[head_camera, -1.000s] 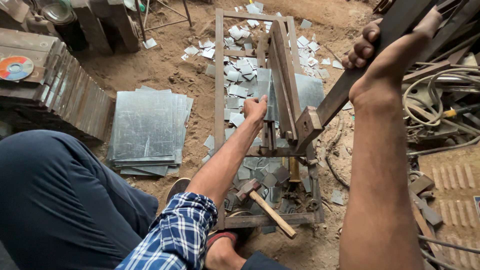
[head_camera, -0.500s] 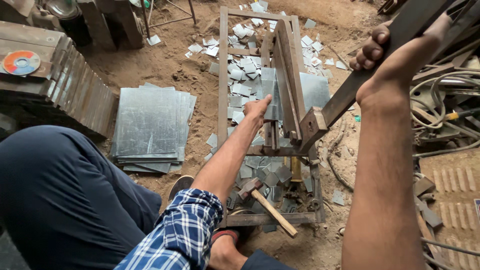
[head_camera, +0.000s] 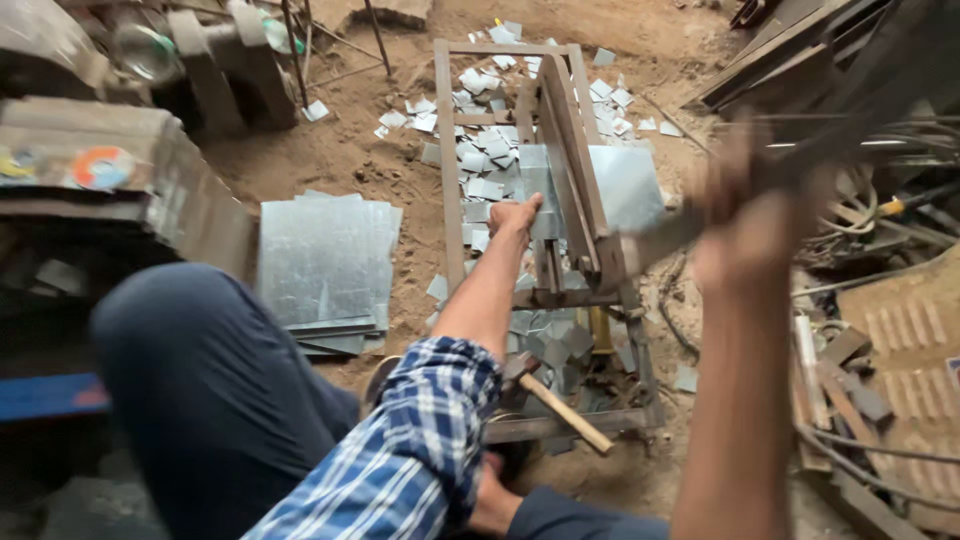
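Observation:
A rusty metal shear frame (head_camera: 560, 160) stands on the sandy ground. My left hand (head_camera: 516, 216) rests at the blade, its fingers closed on a piece of shiny sheet metal (head_camera: 540, 185). Up at the right, blurred by motion, my right hand (head_camera: 752, 215) grips the long lever handle (head_camera: 850, 120) of the shear. A larger sheet (head_camera: 625, 185) lies on the far side of the blade. Small cut metal squares (head_camera: 480, 150) litter the ground inside and beyond the frame.
A stack of shiny metal sheets (head_camera: 325, 260) lies to the left. A wooden-handled hammer (head_camera: 555, 405) rests by the frame's near end. Stacked plates (head_camera: 180, 190) with a disc (head_camera: 103, 167) sit far left; cables and scrap (head_camera: 880, 330) crowd the right. My blue-trousered knee (head_camera: 200, 400) fills the lower left.
My right hand has swung the lever downward and now blurs with motion. My left hand stays at the blade. The camera has shifted slightly.

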